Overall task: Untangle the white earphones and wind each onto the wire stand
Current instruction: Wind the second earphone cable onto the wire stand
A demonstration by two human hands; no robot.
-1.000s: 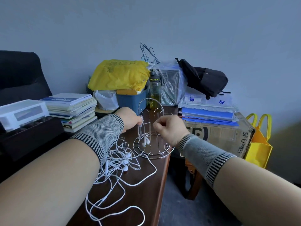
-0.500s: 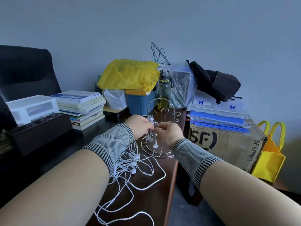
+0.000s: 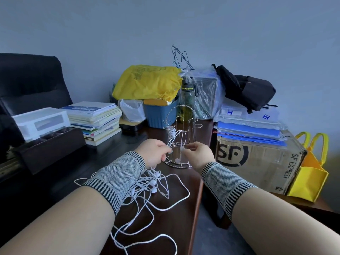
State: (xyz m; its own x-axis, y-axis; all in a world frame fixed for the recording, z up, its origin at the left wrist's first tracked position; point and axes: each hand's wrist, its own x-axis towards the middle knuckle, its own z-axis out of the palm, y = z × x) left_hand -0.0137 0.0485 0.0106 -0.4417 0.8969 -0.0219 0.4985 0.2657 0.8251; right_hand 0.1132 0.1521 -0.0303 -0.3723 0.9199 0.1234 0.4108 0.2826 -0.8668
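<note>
A chrome wire stand (image 3: 179, 126) with hook arms rises from a round base on the dark table (image 3: 117, 155). One white earphone cord (image 3: 172, 133) is wound on its left arm, and strands run down from it. My left hand (image 3: 153, 153) pinches these strands just left of the base. My right hand (image 3: 197, 153) pinches the cord near an earbud (image 3: 182, 149) in front of the stand. A tangled heap of white earphones (image 3: 154, 183) lies behind my left wrist, with long loops trailing toward the near table edge.
Behind the stand are a bottle (image 3: 187, 100), a blue tub (image 3: 161, 113) under a yellow bag (image 3: 147, 81), and a stack of books (image 3: 95, 120) at the left. A cardboard box (image 3: 257, 159) with blue folders stands off the table's right edge.
Both hands have dropped from the stand's upper arm to its base and come closer together, drawing the cord down. The camera has shifted left and nearer.
</note>
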